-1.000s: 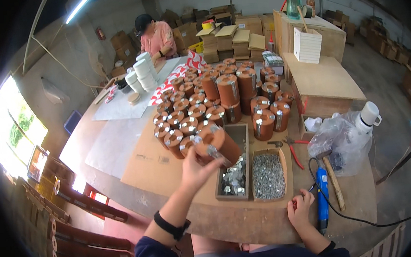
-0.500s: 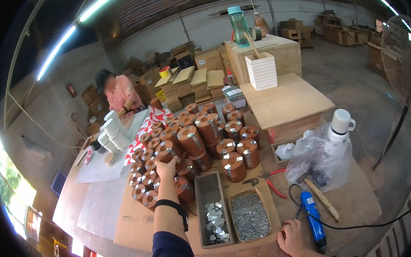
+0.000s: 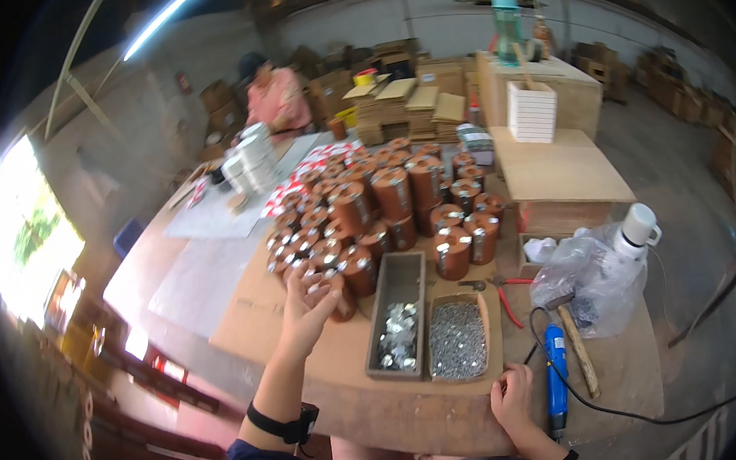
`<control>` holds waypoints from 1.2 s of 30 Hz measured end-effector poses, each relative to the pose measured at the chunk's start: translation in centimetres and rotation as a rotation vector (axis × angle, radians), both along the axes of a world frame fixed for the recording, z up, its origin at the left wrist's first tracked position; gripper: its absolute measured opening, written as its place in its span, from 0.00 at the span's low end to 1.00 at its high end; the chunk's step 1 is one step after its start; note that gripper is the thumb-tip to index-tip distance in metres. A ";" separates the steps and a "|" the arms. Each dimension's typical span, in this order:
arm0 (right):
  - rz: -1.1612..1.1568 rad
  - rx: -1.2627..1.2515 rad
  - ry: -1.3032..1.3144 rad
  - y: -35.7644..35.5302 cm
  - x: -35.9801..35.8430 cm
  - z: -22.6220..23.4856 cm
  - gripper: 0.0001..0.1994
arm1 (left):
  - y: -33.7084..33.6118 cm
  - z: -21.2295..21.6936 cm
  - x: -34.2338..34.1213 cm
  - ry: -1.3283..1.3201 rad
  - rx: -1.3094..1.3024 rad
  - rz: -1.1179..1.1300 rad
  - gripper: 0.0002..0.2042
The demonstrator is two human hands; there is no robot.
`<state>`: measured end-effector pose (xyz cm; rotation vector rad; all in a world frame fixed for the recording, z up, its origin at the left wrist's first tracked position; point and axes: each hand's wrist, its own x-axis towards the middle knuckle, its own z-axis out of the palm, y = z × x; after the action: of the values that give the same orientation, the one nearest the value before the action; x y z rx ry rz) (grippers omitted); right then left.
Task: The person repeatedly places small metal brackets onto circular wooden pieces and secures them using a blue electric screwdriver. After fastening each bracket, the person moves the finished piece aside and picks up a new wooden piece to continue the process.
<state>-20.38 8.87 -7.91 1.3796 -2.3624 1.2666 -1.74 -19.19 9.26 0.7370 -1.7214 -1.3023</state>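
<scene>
My left hand [image 3: 306, 306] rests with its fingers apart on a brown cylinder [image 3: 331, 290] at the near edge of a large group of brown cylinders with metal tops [image 3: 383, 207]. My right hand [image 3: 513, 398] presses on the front edge of the cardboard sheet [image 3: 344, 362], holding nothing. Two narrow trays lie between the hands: one with shiny metal pieces [image 3: 398, 336], one with small grey nails [image 3: 457, 340].
A blue power tool [image 3: 555, 371] with a black cord, a hammer [image 3: 576, 343] and red-handled pliers [image 3: 504, 293] lie to the right. A clear plastic bag with a white bottle [image 3: 604, 268] sits beyond. Another person [image 3: 276, 99] works at the far end beside white stacks [image 3: 246, 166].
My left hand carried a brown cylinder forward and set it among the others; its fingers are now spread on it. The view shifted. My right hand stayed at the front edge.
</scene>
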 end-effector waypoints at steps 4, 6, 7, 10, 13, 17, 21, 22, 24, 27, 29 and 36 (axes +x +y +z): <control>0.040 -0.130 0.130 0.1 1.1 0.2 0.09 | 4.3 -1.6 11.5 -0.095 -0.024 0.378 0.34; 0.076 -0.191 0.142 0.6 2.4 0.7 0.08 | 6.9 -3.0 17.4 -0.180 0.002 0.572 0.34; 0.175 -0.185 0.140 0.8 3.5 1.2 0.08 | 8.4 -3.4 20.3 -0.269 0.005 0.693 0.35; 0.619 -0.237 -0.326 1.3 7.4 3.0 0.05 | 12.3 -5.1 27.5 -0.316 -0.004 0.891 0.35; 0.915 0.308 -0.901 0.4 11.3 4.3 0.07 | 16.5 -5.5 32.5 -0.257 -0.031 1.136 0.31; 1.235 1.043 -0.897 -0.5 12.7 -1.6 0.12 | 22.3 -8.4 38.9 -0.460 -0.001 1.520 0.29; 1.219 1.242 -1.144 0.0 14.3 -4.2 0.15 | 26.2 -10.2 42.0 -0.600 0.031 1.737 0.25; 1.214 1.262 -1.142 0.1 14.5 -4.3 0.15 | 26.7 -10.8 42.6 -0.599 0.034 1.737 0.25; 1.204 1.279 -1.134 -0.1 14.9 -4.4 0.15 | 27.6 -12.9 44.4 -0.761 0.014 1.751 0.21; 1.184 1.288 -1.132 -0.2 15.1 -4.4 0.15 | 28.1 -15.7 45.9 -0.769 0.198 1.715 0.19; 1.171 1.289 -1.130 -0.1 15.1 -4.2 0.15 | 28.1 -17.0 45.9 -0.804 0.243 1.691 0.19; 1.108 1.288 -1.139 0.2 14.7 -3.7 0.15 | 26.7 -18.9 45.6 -0.952 0.165 1.588 0.18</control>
<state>-5.68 9.07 -11.62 3.4050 -3.5400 0.3500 43.89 7.50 -9.63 2.3540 -0.9110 0.1238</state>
